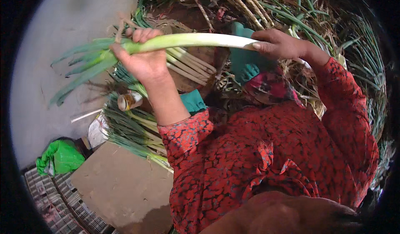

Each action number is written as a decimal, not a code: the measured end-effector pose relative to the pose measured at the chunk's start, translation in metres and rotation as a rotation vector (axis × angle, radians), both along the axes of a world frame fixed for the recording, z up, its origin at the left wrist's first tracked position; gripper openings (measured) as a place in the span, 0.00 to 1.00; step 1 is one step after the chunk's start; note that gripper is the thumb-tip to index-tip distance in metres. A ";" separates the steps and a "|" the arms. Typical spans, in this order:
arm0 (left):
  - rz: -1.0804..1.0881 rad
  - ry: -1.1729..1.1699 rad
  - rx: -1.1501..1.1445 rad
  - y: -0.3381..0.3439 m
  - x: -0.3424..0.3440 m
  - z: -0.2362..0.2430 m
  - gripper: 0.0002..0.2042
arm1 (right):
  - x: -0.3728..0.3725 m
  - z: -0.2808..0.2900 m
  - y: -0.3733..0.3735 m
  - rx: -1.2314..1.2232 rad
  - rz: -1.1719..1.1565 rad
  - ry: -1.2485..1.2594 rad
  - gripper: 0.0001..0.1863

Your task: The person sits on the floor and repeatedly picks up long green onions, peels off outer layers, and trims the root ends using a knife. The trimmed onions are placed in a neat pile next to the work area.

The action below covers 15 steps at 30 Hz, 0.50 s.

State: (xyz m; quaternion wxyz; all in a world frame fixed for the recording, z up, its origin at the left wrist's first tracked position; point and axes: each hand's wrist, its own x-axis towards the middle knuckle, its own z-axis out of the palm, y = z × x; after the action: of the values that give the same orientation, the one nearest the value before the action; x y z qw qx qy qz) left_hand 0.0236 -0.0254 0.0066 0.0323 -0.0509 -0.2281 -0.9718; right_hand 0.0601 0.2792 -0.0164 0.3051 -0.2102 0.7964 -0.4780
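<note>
A long green onion [196,40] lies crosswise between my two hands, white end to the right and green leaves fanning out left. My left hand [139,57] grips it where the leaves begin, with a thin pale brown strand rising by the fingers. My right hand [283,46] holds the white end, thumb on top. Below the held stalk, a bunch of trimmed white stalks [191,69] lies on a brown surface, partly behind my left hand and forearm. A second bunch of green onions [141,138] lies lower left, beside my red patterned sleeve.
Loose stalks and dry peelings [246,2] are piled at the top and right. A small can [125,102], a cardboard sheet [116,175], a green bag [62,159] and a slatted plastic crate [50,196] are at the left, beside grey floor [46,75]. Teal fabric [241,59] shows under my right hand.
</note>
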 end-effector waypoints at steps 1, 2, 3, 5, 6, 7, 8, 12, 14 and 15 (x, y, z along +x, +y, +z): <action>-0.115 0.087 0.092 -0.005 -0.004 -0.002 0.22 | 0.002 -0.001 0.001 0.005 0.018 -0.018 0.24; -0.118 0.099 0.114 -0.003 -0.005 -0.006 0.23 | 0.005 0.001 0.003 0.014 0.041 0.019 0.25; -0.112 0.111 0.133 0.000 -0.001 0.000 0.23 | 0.009 0.005 0.004 0.020 0.073 0.056 0.25; -0.130 0.152 0.170 0.004 0.003 0.006 0.24 | 0.013 0.005 0.006 0.003 0.087 0.053 0.26; -0.154 0.185 0.187 0.002 0.003 0.008 0.24 | 0.014 0.003 0.006 -0.019 0.070 0.017 0.26; -0.178 0.218 0.205 0.002 0.003 0.009 0.24 | 0.015 0.003 0.007 -0.042 0.053 -0.020 0.27; -0.164 0.247 0.201 0.002 0.004 0.009 0.24 | 0.015 0.005 0.006 0.026 0.005 -0.028 0.30; -0.257 0.382 0.105 0.005 0.006 0.012 0.18 | 0.015 0.001 0.005 0.126 -0.142 -0.170 0.29; -0.205 0.322 0.096 0.005 0.003 0.011 0.18 | 0.016 0.002 0.009 0.094 -0.169 -0.217 0.28; -0.171 0.293 0.088 0.005 0.004 0.010 0.18 | 0.017 0.002 0.010 0.076 -0.174 -0.239 0.28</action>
State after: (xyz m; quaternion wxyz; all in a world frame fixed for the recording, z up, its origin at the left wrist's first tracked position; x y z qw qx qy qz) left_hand 0.0274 -0.0209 0.0169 -0.0155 -0.2097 -0.1730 -0.9622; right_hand 0.0774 0.2889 -0.0148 0.3629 -0.0702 0.7870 -0.4939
